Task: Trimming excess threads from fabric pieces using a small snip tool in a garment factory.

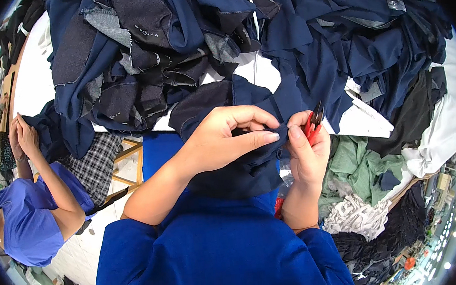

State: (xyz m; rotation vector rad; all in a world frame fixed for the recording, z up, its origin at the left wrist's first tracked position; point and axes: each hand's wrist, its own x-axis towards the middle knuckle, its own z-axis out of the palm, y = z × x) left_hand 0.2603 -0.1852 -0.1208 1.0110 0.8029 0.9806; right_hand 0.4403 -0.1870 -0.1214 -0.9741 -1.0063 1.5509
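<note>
A dark navy cloth piece hangs over my lap, its upper edge raised between my two hands. My left hand pinches that edge between thumb and fingers. Close beside it, my right hand holds red-handled thread snips in its curled fingers, dark blades pointing up and away from the cloth. The thumb and forefinger of that hand also meet at the cloth's edge. Whatever thread or seam lies between the fingertips is too small to make out.
Heaped navy and dark grey garment pieces cover the white table. More navy cloth lies at the far right. Green cloth and white scraps are piled near my right elbow. A person in purple works at the left.
</note>
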